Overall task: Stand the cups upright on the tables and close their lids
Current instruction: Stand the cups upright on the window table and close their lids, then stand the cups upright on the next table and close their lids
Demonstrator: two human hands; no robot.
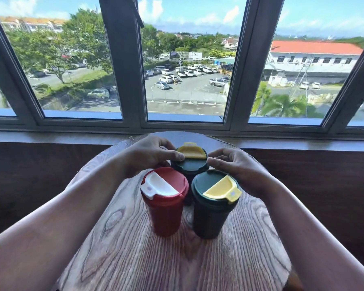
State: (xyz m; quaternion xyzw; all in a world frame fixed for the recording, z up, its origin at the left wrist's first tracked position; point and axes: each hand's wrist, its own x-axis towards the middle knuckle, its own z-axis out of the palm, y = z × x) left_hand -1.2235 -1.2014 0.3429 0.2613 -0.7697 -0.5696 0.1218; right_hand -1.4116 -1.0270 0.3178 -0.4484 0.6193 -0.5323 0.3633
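While both hands sit on the far cup, all three cups upright on round wood-grain bench, clustered close together near its middle.

Far green cup: rearmost, dark green lid, yellow flap on the window side, looks seated flat. Body mostly hidden behind the two front cups.

Left hand: on far cup's left side, thumb lying on the lid rim, fingers curled round the back. Left grip closed on the far green cup's lid edge.

Right hand: on far cup's right side, thumb tip touching the lid rim, fingers curled behind. Right grip likewise closed on that cup; contact of the rear fingers hidden, can't tell how firm.

Red cup: front left, red lid, white flap down over the near-left half, tab sticking out over the rim. Not touched by either hand.

Near green cup: front right, dark green lid, yellow flap down on the right half, tab overhanging the rim toward the right forearm. Right hand just beside its lid; touching or not, can't tell.

Red and near green cups just apart, far cup wedged behind the gap between them.

Window directly behind bench, sill just beyond the far edge.
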